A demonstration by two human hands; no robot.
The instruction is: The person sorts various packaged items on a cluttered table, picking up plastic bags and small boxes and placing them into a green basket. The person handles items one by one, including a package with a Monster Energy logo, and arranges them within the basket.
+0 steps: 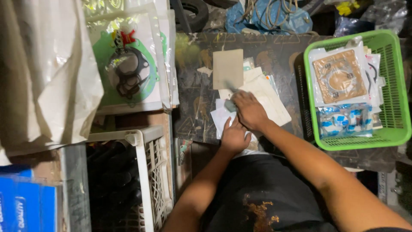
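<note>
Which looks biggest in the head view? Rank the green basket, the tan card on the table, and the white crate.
1. Green basket and white crate: alike in spread; the crate runs off frame, so unranked.
2. Tan card, clearly smallest.

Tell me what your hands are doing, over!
Left hand flat on white sheet. Right hand grips small grey tool over paper stack. Green basket of packets sits right, clear of the hands.
</note>
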